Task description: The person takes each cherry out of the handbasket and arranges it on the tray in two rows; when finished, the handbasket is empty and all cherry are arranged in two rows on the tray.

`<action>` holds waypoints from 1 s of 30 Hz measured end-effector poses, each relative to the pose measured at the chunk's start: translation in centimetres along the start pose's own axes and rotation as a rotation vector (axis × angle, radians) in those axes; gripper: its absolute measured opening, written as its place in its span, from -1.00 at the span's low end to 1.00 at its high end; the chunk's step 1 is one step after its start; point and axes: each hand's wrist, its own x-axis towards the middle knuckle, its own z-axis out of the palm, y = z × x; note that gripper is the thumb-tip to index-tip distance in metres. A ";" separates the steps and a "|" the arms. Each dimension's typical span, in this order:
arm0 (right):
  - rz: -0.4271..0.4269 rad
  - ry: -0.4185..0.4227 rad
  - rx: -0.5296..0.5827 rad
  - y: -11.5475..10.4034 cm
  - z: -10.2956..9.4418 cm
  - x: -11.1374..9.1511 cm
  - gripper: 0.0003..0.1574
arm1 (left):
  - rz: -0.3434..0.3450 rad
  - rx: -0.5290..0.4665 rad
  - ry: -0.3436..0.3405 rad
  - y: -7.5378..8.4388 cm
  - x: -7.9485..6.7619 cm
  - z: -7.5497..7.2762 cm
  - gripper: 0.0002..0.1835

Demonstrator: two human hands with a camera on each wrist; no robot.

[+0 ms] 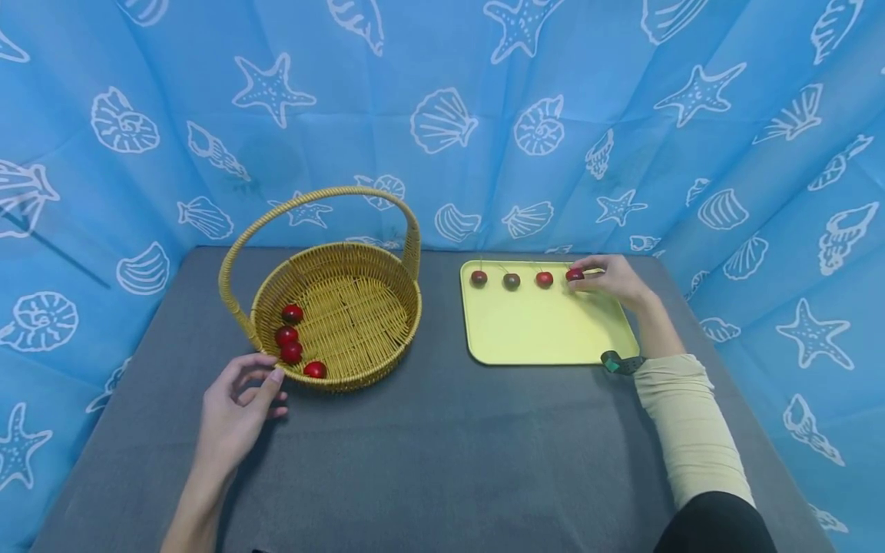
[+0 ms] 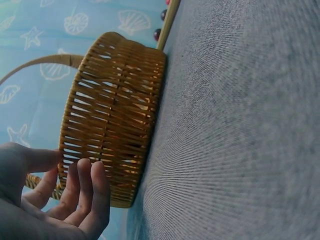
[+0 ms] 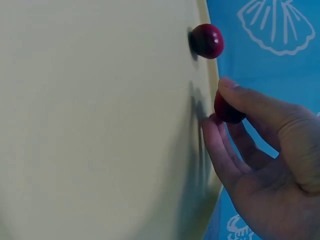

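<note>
My left hand (image 1: 238, 411) is at the near left rim of a round woven basket (image 1: 376, 376) with a tall arched handle. Its thumb and index finger pinch the rim; the other fingers lie loosely curled outside the wall (image 2: 115, 110). Several red cherries (image 1: 292, 314) lie along the basket's left side. Over the far right corner of a yellow tray (image 1: 546, 330), my right hand (image 1: 611, 280) pinches a dark red cherry (image 3: 227, 110) between thumb and fingers. Three more cherries, two dark (image 1: 512, 282) and one red (image 1: 545, 279), sit in a row along the tray's far edge.
A grey cloth (image 1: 442, 461) covers the table under the basket and tray. Behind and at both sides hangs a blue curtain (image 1: 387, 69) with white shells and starfish. The basket handle (image 1: 332, 192) rises high over the basket.
</note>
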 end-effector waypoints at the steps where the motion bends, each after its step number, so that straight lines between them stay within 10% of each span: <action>1: 0.003 0.006 0.006 0.2 0.1 0.1 -0.28 | -0.002 0.003 0.000 0.0 0.0 0.0 -0.63; 30: 0.007 0.016 -0.127 0.1 -0.8 -0.7 -0.25 | 0.001 0.053 0.005 0.0 0.0 0.3 -0.61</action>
